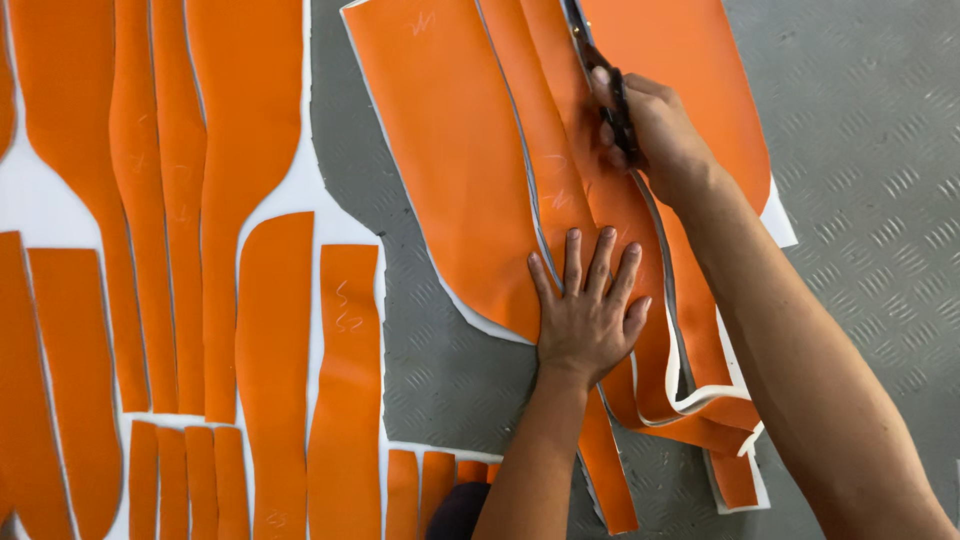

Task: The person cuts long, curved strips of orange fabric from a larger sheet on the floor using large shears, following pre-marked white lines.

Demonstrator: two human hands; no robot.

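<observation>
A large sheet of orange material with a white foam backing [450, 170] lies on a grey patterned floor. My left hand [588, 305] presses flat on it, fingers spread, near its lower middle. My right hand [655, 135] grips black-handled scissors [600, 75] at the upper middle, blades pointing away along a cut line in the sheet. Long cut strips [690, 400] curl loose beside my right forearm.
Many cut orange pieces [250, 200] lie in rows on a white sheet [30, 200] at the left. Short orange strips [190, 480] sit along the bottom. Grey diamond-plate floor [870, 150] shows at the right. A dark rounded object [455, 510] is at the bottom edge.
</observation>
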